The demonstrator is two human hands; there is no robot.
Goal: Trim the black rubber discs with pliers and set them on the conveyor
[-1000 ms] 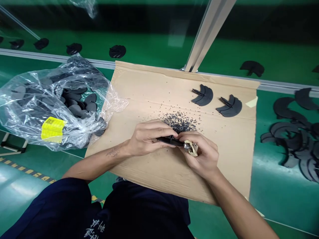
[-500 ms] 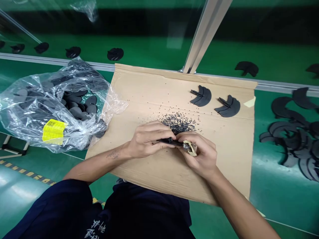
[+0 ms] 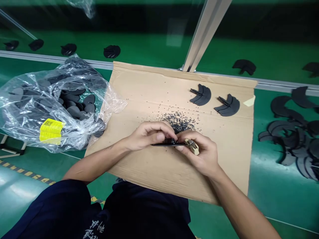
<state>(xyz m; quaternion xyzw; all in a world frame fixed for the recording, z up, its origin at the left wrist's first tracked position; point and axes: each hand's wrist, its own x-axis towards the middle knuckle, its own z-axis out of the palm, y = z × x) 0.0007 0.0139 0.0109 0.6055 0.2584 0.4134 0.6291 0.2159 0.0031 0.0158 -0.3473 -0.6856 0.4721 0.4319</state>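
Note:
My left hand [image 3: 147, 136] is closed round a flat black plastic piece [image 3: 167, 143], seen edge-on over the cardboard sheet [image 3: 149, 96]. My right hand [image 3: 203, 156] grips a small tape-wrapped tool [image 3: 193, 146] whose tip meets the right end of that piece. Just beyond my fingers lies a heap of tiny black shavings [image 3: 178, 120]. Two finished-looking black crescent pieces, one [image 3: 201, 95] and another [image 3: 228, 105], rest at the cardboard's far right.
A clear plastic bag [image 3: 50, 103] of black pieces with a yellow label [image 3: 51, 130] lies to the left. A loose pile of black crescents [image 3: 294, 132] sits at the right on the green surface. Beyond a metal rail [image 3: 284, 87], more black pieces lie spaced apart.
My left hand has turned the black piece flatter, so it now shows as a thin edge. The tool in my right hand has tilted slightly. The view shifted a little.

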